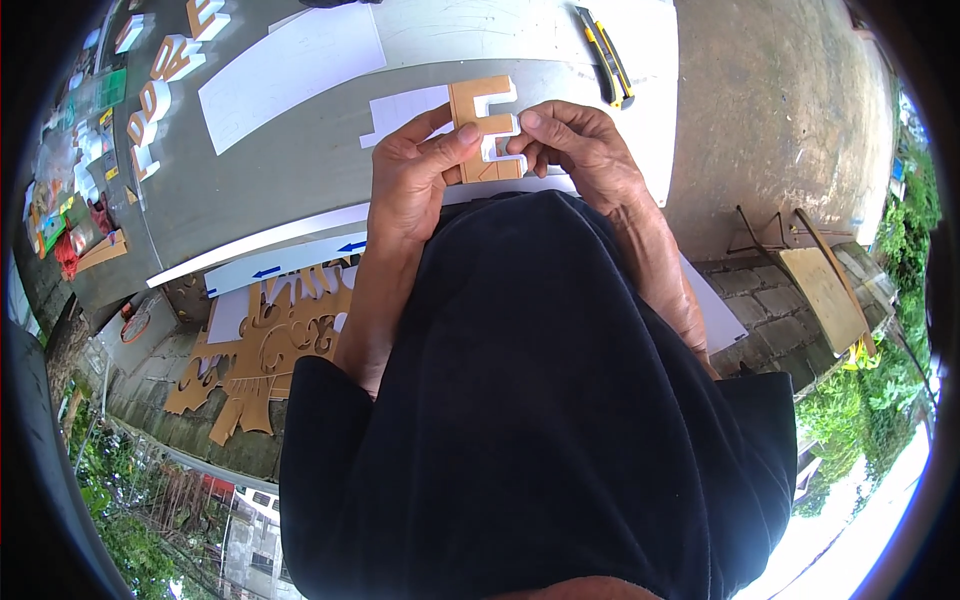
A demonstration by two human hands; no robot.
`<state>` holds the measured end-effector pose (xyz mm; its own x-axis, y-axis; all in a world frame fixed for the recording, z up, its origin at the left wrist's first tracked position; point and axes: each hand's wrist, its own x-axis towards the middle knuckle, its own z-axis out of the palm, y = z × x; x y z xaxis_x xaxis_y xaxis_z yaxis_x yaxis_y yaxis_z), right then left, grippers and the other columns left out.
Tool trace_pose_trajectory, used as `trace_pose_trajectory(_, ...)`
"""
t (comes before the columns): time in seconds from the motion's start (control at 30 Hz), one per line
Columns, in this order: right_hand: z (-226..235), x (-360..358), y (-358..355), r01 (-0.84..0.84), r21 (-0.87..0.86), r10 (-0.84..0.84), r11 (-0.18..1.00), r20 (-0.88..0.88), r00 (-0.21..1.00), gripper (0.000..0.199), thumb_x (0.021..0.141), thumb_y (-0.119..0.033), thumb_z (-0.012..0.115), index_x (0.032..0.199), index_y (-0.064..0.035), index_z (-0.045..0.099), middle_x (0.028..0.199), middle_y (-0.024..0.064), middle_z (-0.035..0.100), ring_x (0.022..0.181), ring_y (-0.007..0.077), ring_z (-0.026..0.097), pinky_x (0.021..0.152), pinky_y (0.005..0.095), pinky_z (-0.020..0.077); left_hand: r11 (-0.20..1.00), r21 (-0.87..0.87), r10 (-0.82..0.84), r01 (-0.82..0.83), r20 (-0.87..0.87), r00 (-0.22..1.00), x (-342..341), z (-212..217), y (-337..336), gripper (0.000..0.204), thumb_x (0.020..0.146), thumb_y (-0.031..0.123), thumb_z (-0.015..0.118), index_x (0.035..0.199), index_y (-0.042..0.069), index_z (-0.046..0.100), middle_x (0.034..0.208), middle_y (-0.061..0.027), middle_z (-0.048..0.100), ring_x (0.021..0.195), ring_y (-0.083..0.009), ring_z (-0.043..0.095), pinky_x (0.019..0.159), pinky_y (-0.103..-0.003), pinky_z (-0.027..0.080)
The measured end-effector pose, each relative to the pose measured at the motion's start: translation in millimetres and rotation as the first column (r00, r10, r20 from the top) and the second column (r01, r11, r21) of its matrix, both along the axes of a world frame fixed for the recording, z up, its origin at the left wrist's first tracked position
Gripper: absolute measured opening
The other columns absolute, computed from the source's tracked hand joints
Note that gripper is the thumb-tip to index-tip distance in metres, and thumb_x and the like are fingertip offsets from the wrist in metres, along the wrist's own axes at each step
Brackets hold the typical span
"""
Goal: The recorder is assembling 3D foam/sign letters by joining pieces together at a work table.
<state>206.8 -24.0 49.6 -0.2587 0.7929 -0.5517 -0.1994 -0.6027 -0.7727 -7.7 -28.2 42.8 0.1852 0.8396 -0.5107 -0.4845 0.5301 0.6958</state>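
Observation:
Both hands hold a block letter cut from thick board, tan on its face and white on its edges (pixel 480 105), just above the grey table (pixel 300 170). My left hand (pixel 415 165) grips its left side with the thumb across the front. My right hand (pixel 580 150) pinches the white edge of the letter's middle arm with thumb and fingers. My dark shirt hides the lower part of the letter and the table edge below it.
A yellow and black utility knife (pixel 608 57) lies at the far right of the table. White sheets (pixel 290 65) and several finished tan letters (pixel 160 90) sit at the left. Tan cut-out offcuts (pixel 270 350) lean below the table. A paved ground lies right.

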Motion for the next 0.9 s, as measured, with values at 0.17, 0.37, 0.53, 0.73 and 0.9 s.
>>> trace_pose_trajectory(0.17,-4,-2,-1,-0.011,0.056,0.009,0.998,0.038,0.999,0.025,0.095,-0.027,0.071,0.094,-0.0025,0.073,0.079,0.0088,0.073,0.068,0.0126,0.064,0.065,0.0288,0.0519,1.000,-0.021,-0.011,0.011,-0.018,1.000,1,0,-2,0.047,0.086,0.011,0.078,0.123,-0.011,0.062,0.100,-0.0220,0.073,0.088,-0.0249,0.074,0.077,-0.039,0.064)
trace_pose_trajectory(0.37,-4,-2,-3,-0.022,0.058,0.013,0.998,0.146,0.989,0.021,0.093,-0.022,0.072,0.095,-0.0009,0.073,0.078,0.0089,0.072,0.066,0.0126,0.063,0.064,0.0282,0.0512,0.999,-0.027,-0.024,0.023,-0.068,0.997,4,0,-2,0.047,0.085,0.013,0.079,0.123,-0.011,0.062,0.099,-0.0216,0.073,0.086,-0.0244,0.074,0.076,-0.039,0.064)
trace_pose_trajectory(0.53,1,0,-3,-0.049,0.060,0.039,0.997,0.163,0.986,0.022,0.093,-0.020,0.072,0.099,0.0007,0.072,0.078,0.0093,0.072,0.067,0.0132,0.064,0.064,0.0274,0.0509,0.999,-0.033,-0.007,0.006,-0.024,1.000,3,-4,-1,0.045,0.086,0.012,0.078,0.121,-0.011,0.063,0.100,-0.0211,0.073,0.086,-0.0245,0.075,0.074,-0.039,0.064)
trace_pose_trajectory(0.73,9,6,-10,-0.151,0.010,0.148,0.988,0.144,0.978,0.024,0.093,-0.018,0.072,0.107,0.0015,0.071,0.082,0.0105,0.073,0.072,0.0146,0.067,0.066,0.0270,0.0531,0.997,-0.005,-0.082,0.082,-0.067,0.994,-2,-8,3,0.041,0.096,0.018,0.066,0.127,-0.009,0.060,0.110,-0.0204,0.071,0.095,-0.0275,0.073,0.080,-0.040,0.063)
trace_pose_trajectory(0.9,10,-3,-20,-0.123,0.083,0.110,0.989,0.148,0.983,0.028,0.089,-0.009,0.075,0.114,-0.0006,0.069,0.095,0.0117,0.074,0.086,0.0178,0.072,0.078,0.0301,0.0588,0.995,-0.068,-0.072,0.072,0.007,0.997,-2,-12,10,0.041,0.097,0.021,0.065,0.124,-0.009,0.060,0.113,-0.0224,0.069,0.098,-0.0311,0.073,0.080,-0.041,0.064)
